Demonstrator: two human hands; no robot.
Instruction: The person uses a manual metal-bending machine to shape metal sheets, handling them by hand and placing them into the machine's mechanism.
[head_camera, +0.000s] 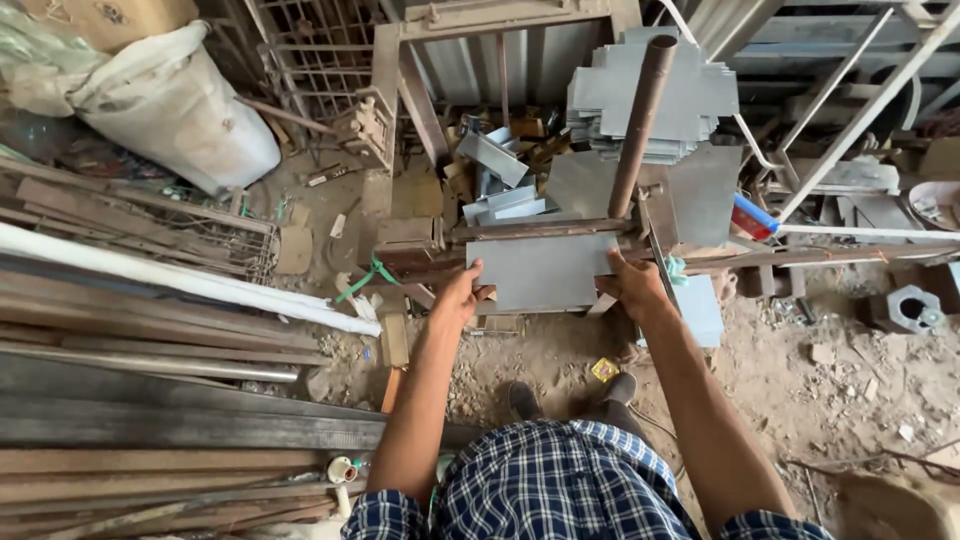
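Holding a grey metal sheet (545, 270) flat in a rusty bending machine (560, 232), the left hand (462, 292) clamps the sheet's left edge and the right hand (632, 283) clamps its right edge. The sheet lies just below the machine's horizontal bar, in front of its upright pipe handle (640, 120). Behind the handle rests a stack of cut sheets (690, 95). Left of the machine lie long steel bars (150, 350) and a white sack (180, 110). Below the sheet, shoes (525, 400) stand on the dirt floor (800, 390).
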